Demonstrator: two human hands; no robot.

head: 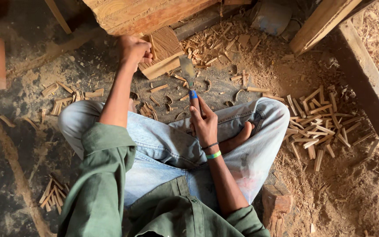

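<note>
Here, the left hand (133, 49) is curled tight around the top edge of a small rectangular block of pale, coarse-grained wood (163, 52), which stands tilted on the dark dirt floor (18, 131) against a large rough-sawn timber beam (145, 13). The right hand (205, 125) is wrapped firmly around the handle of a flat-bladed metal chisel with a band of blue tape at its neck (188, 74); the dull grey blade widens toward its edge, which lies just beside the lower right corner of the block, and whether it touches the wood cannot be told. A bright green band and a thin dark band (212, 151) circle the right wrist.

The person sits cross-legged in faded, dust-marked blue jeans (163, 145) and an olive green cloth shirt (106, 188), a bare foot (238, 138) tucked by the right knee. Curled shavings and splintery chips (207, 48) litter the ground around the block. To the right lies a loose heap of short, squared, pale wooden sticks (321, 125) on fine reddish sawdust; smaller bundles of similar sticks (53, 193) rest at the left.
</note>
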